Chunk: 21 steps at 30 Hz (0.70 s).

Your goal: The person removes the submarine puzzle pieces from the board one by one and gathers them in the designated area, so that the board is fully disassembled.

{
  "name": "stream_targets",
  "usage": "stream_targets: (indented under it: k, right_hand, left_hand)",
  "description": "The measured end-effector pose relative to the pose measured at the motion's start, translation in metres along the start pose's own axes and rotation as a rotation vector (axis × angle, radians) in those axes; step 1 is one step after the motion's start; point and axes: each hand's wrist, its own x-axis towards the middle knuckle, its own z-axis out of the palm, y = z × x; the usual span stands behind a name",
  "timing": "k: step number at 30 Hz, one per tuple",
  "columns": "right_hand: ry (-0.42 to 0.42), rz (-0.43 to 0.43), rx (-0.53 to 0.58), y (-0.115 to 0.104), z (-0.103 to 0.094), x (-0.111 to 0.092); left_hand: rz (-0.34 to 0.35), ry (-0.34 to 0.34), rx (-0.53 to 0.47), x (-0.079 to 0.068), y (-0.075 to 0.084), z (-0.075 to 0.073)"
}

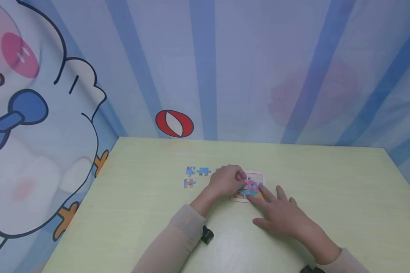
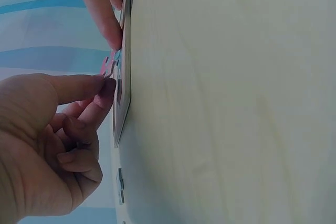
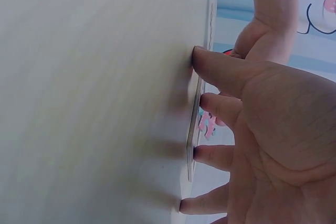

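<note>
A small jigsaw tray (image 1: 264,179) with a pale rim lies flat on the table, its lower part filled with orange and teal picture pieces. My left hand (image 1: 226,181) is over the tray's left side. Its thumb and index finger pinch a pink puzzle piece (image 2: 108,66), which stands tilted above the tray in the left wrist view. From the right, my right hand (image 1: 283,216) reaches over with spread fingers. Two of its fingertips (image 3: 203,99) rest at the tray, while the thumb is down near the table. The left hand hides part of the tray.
Several loose puzzle pieces lie left of the tray, among them a blue one (image 1: 203,171) and a pinkish one (image 1: 189,184); another is partly behind the left hand. The pale table (image 1: 140,159) meets a striped backdrop (image 1: 252,76). A black device (image 1: 207,235) shows at the left wrist.
</note>
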Motion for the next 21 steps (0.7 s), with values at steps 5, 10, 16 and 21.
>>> stream_targets:
  k: [5, 10, 16, 21]
  right_hand:
    - [-0.006, 0.006, 0.002, 0.0, -0.001, 0.0]
    - [-0.013, 0.01, -0.005, 0.001, 0.001, 0.0]
    - [-0.013, 0.011, -0.003, 0.002, 0.003, 0.001]
    - [-0.009, 0.009, 0.002, 0.002, 0.003, 0.0]
  left_hand:
    - [0.0, 0.023, -0.011, -0.001, 0.0, -0.001]
    - [-0.01, 0.043, -0.033, -0.004, -0.001, -0.004]
    - [-0.021, 0.059, -0.073, -0.012, -0.007, -0.011]
    - [-0.039, 0.079, -0.098, -0.022, -0.017, -0.021]
